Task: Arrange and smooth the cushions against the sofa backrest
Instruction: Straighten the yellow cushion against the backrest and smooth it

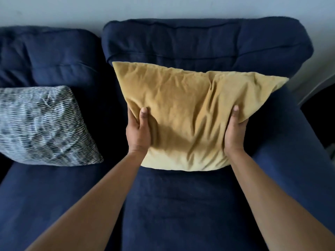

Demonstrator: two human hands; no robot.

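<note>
A wrinkled mustard-yellow cushion [188,113] is held over the right seat of a dark blue sofa, its top edge against the right backrest [199,40]. My left hand [138,131] grips the cushion's left side with the thumb on its front. My right hand [234,132] grips the right side the same way. A grey and white patterned cushion [41,125] lies tilted on the left seat, below the left backrest [45,55].
The sofa's right armrest [293,142] runs down the right side, close to the yellow cushion's corner. The blue seat [172,205] stretches toward me under my forearms. A pale wall [163,8] stands behind the sofa.
</note>
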